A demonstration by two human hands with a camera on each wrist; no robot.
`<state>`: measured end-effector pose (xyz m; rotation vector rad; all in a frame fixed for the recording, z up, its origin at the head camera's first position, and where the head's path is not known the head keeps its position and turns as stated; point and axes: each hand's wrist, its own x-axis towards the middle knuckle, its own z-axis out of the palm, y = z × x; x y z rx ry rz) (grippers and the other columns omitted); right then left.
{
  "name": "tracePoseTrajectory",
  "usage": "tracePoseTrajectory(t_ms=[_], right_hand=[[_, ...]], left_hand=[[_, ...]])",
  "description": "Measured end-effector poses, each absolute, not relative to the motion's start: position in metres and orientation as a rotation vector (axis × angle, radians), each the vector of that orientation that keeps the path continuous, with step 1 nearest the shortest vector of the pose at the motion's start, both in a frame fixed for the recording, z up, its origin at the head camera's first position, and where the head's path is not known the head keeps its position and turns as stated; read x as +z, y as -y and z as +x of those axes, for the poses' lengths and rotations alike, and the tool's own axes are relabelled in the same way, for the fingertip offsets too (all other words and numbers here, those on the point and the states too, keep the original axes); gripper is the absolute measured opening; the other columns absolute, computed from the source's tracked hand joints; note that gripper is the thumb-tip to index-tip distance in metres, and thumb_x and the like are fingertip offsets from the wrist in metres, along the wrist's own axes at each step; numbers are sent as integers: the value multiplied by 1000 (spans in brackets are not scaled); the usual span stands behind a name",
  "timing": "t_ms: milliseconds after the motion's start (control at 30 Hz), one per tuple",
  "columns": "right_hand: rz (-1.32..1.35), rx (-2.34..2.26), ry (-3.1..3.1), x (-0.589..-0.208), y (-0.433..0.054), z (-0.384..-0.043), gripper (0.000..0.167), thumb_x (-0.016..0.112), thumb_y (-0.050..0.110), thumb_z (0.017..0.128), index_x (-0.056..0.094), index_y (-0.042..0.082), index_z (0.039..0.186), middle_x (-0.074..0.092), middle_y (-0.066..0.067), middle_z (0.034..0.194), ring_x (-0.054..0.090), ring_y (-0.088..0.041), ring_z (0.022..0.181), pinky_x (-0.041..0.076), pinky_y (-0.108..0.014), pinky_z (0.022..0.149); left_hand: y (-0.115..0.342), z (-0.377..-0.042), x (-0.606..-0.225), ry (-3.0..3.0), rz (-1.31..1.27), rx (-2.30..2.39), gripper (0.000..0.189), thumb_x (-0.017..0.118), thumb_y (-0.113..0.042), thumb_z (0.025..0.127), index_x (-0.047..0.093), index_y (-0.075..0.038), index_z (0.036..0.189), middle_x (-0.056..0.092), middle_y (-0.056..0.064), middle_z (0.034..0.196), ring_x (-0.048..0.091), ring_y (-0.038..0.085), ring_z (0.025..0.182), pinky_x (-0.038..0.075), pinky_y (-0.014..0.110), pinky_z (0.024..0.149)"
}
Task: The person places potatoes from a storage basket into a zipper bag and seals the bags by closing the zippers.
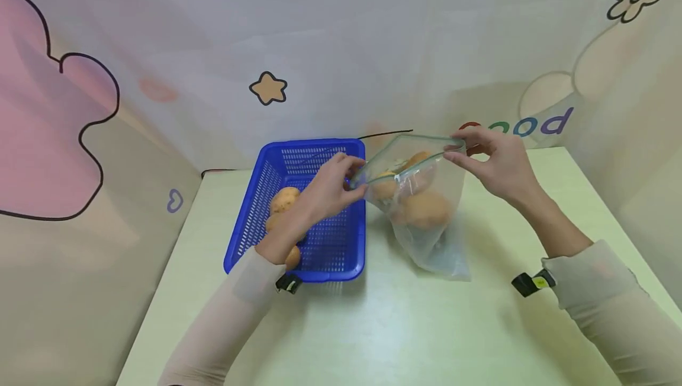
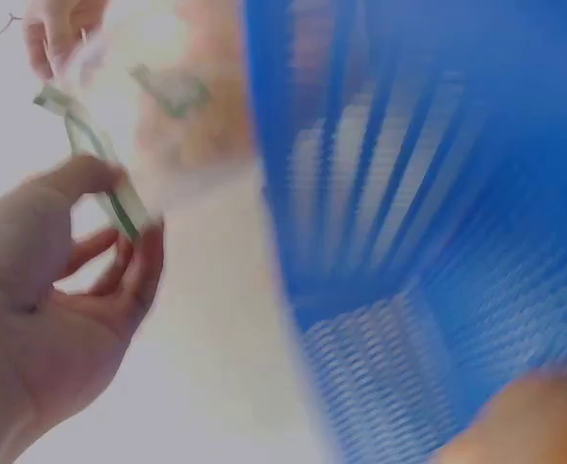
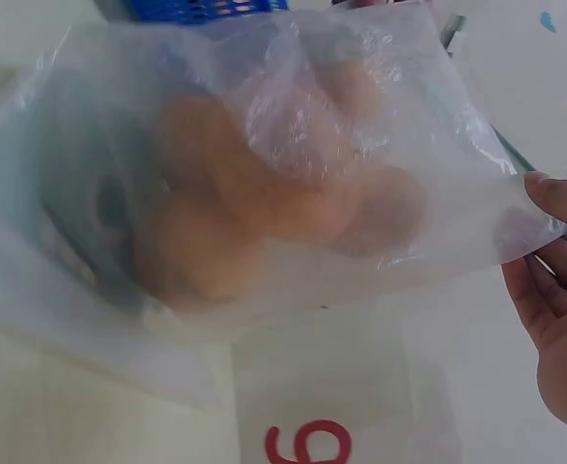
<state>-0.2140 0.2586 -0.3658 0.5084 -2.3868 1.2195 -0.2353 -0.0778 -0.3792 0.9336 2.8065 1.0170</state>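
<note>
A translucent zip bag (image 1: 426, 244) with a green rim holds several potatoes (image 1: 424, 209); its mouth is spread between the two hands. At the left end of that rim, my left hand (image 1: 334, 187) pinches the edge between thumb and fingers, above the basket's right side. My right hand (image 1: 498, 161) pinches the opposite corner, thumb on the near side. In the right wrist view the potatoes (image 3: 302, 184) show hazily through the plastic, bunched together. The left wrist view is blurred, but there the left hand (image 2: 70, 280) has its thumb and fingers on the green-edged strip.
A blue slotted basket (image 1: 359, 256) stands left of the bag with several potatoes (image 1: 285, 199) along its left side, partly hidden by the left forearm. Both stand on a pale table (image 1: 405, 333). A printed cloth (image 1: 330, 37) hangs behind and at the sides.
</note>
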Motion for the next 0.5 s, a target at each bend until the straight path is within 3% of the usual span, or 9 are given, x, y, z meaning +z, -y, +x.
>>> tracePoseTrajectory(t_ms=[200,500], right_hand=[[443,1396,2300,-337,-277,-215,33,84,3,90,76,2,122,79,15,94,73,0,80,49,-14,64],[523,1490,2177,-288,-285,-223,31,81,-2,91,75,-3,121,80,7,93,74,-9,73,53,-15,66]], left_hand=[[74,-238,-317,-2832,1118,1075,43,72,-14,102,60,2,140,60,16,129,63,24,112,57,29,95],[66,-240,-263,-2857,1208,1105,43,72,-17,103,61,1,141,61,13,126,62,20,110,56,26,93]])
